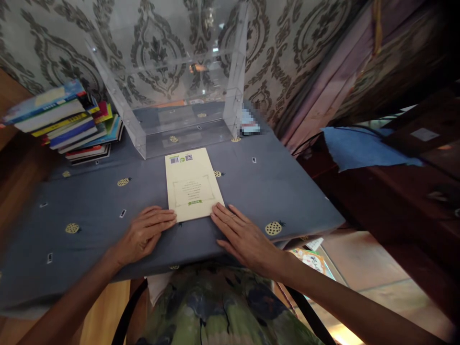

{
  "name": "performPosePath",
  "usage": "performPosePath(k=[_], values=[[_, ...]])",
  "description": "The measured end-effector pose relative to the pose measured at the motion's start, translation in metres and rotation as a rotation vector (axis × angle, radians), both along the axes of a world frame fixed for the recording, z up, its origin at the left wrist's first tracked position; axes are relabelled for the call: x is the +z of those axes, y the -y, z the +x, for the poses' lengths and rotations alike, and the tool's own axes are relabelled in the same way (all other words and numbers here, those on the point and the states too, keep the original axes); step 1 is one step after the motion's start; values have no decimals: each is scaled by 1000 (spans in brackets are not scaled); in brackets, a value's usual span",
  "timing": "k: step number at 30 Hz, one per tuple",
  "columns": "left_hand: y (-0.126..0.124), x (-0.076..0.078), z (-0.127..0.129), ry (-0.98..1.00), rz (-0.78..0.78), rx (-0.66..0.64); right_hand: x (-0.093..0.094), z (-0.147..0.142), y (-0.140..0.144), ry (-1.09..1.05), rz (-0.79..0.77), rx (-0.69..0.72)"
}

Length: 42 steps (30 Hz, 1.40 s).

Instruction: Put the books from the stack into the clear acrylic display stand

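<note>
Cream book laid flat on grey cloth; near corners touched by left hand and right hand, fingers flat, unclenched.

You have a thin cream-coloured book lying flat on the grey cloth, back cover up; a barcode and a small square code sit at its far edge, a faint framed block of print fills the middle, and a green label marks the near edge; it lies slightly askew, its near corners touched by your fingertips, just in front of the clear box.
</note>
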<state>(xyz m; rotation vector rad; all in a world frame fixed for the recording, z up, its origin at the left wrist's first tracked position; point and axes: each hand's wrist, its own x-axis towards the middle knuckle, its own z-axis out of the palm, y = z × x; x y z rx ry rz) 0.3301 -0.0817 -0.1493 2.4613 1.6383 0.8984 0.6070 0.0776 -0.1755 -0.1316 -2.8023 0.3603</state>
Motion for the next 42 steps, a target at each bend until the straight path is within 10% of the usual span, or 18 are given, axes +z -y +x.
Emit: performPosePath(k=[9,29,42], values=[[-16,13,1,-148,-122,17,0,0,-1,7,-13,12],[-135,-8,-50,-302,5,290,5,1,-4,-3,40,-3],[-162,-7,4,-227,-130,61,5,4,-4,-3,-8,-4]])
